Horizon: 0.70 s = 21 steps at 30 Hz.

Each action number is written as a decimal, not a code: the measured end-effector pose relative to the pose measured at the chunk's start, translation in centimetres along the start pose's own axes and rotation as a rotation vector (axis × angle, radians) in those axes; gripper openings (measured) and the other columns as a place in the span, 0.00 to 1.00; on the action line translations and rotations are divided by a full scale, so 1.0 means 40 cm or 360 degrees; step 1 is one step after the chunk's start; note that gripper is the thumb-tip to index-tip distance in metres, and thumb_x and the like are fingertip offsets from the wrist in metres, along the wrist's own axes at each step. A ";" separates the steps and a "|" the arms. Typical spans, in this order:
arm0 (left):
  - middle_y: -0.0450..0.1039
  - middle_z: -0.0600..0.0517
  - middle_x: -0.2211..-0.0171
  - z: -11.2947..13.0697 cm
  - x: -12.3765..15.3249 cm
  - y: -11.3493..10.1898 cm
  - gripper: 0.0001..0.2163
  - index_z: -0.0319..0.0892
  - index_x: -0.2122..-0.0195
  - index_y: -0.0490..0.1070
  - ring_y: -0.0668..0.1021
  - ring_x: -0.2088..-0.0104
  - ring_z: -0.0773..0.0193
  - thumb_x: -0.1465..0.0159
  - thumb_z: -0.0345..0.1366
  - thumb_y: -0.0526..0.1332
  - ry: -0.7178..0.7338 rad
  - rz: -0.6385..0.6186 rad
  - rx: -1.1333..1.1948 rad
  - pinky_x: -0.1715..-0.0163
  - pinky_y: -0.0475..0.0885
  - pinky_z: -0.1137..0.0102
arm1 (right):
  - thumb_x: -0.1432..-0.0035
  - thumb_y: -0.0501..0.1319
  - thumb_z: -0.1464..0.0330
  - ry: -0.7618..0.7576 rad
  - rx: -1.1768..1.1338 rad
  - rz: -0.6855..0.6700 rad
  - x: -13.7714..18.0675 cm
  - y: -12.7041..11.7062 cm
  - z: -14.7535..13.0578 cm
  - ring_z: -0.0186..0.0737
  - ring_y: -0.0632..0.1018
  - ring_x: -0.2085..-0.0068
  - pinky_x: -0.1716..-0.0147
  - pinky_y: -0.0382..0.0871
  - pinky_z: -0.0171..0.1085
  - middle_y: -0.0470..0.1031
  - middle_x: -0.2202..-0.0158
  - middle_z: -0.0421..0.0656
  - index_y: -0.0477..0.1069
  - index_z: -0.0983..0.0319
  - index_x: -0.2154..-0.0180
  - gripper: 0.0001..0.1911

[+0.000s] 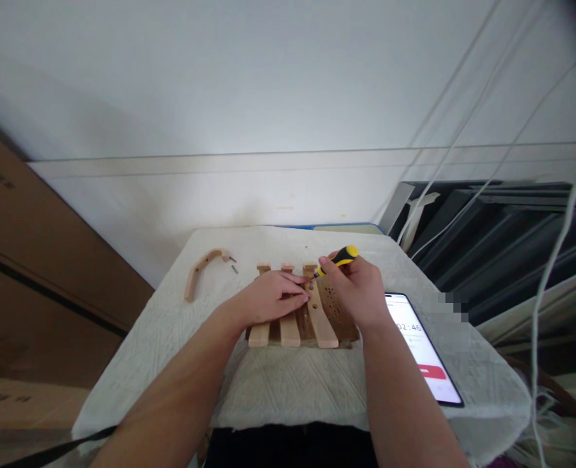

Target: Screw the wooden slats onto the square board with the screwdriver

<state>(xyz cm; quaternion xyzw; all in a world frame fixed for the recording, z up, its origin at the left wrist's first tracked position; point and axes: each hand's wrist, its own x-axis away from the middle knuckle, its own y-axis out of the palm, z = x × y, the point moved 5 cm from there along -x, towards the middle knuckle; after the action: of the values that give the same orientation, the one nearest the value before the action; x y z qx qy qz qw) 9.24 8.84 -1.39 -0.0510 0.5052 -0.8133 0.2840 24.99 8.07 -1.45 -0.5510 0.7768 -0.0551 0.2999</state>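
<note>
Beside my right hand (361, 286) lies the edge of a phone (427, 354); leftward of my left hand (271, 296), textured cloth (290, 387) gives room up to an arched wooden piece (193, 276). My right is closed around the yellow-black screwdriver (344, 256), its tip leftward, by the flared wooden strip (324, 325); whether my left pinches something, I cannot tell.

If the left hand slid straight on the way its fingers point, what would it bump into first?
Probably the yellow-and-black screwdriver, whose tip end is close by the left hand, at the rightmost wooden strip; whether they touch is unclear.
</note>
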 end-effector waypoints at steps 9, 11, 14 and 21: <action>0.77 0.47 0.56 -0.008 0.004 0.004 0.13 0.40 0.63 0.78 0.77 0.55 0.62 0.32 0.37 0.53 0.0001 0.0006 0.0027 0.53 0.68 0.69 | 0.44 0.57 0.50 -0.0039 0.0071 0.0056 -0.003 0.005 0.003 0.40 0.76 0.73 0.72 0.64 0.36 0.78 0.73 0.45 0.74 0.63 0.67 0.22; 0.77 0.47 0.55 -0.010 0.005 0.005 0.13 0.41 0.63 0.78 0.77 0.54 0.62 0.33 0.37 0.54 0.0000 0.0008 0.0011 0.52 0.68 0.69 | 0.44 0.57 0.50 -0.0057 0.0066 0.0093 -0.004 0.003 0.004 0.40 0.76 0.73 0.72 0.64 0.36 0.77 0.74 0.45 0.73 0.63 0.68 0.22; 0.76 0.47 0.55 -0.008 0.005 0.004 0.13 0.41 0.62 0.78 0.76 0.53 0.62 0.33 0.37 0.54 0.0014 0.0002 0.0000 0.51 0.68 0.69 | 0.42 0.55 0.50 -0.0095 0.0052 0.0130 -0.005 0.001 0.003 0.41 0.76 0.72 0.71 0.64 0.36 0.76 0.74 0.45 0.72 0.63 0.67 0.23; 0.77 0.48 0.56 -0.007 0.002 0.004 0.14 0.41 0.62 0.78 0.77 0.55 0.63 0.32 0.37 0.53 -0.0009 -0.0030 -0.0006 0.53 0.69 0.70 | 0.40 0.52 0.51 -0.0097 0.0058 0.0044 -0.003 0.012 0.001 0.41 0.75 0.71 0.71 0.62 0.37 0.75 0.73 0.45 0.71 0.63 0.67 0.22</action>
<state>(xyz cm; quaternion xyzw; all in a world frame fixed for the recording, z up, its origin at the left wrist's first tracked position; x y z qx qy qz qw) 9.14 8.98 -1.66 -0.0588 0.5053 -0.8149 0.2776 24.64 8.36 -1.65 -0.5362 0.7737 -0.0484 0.3341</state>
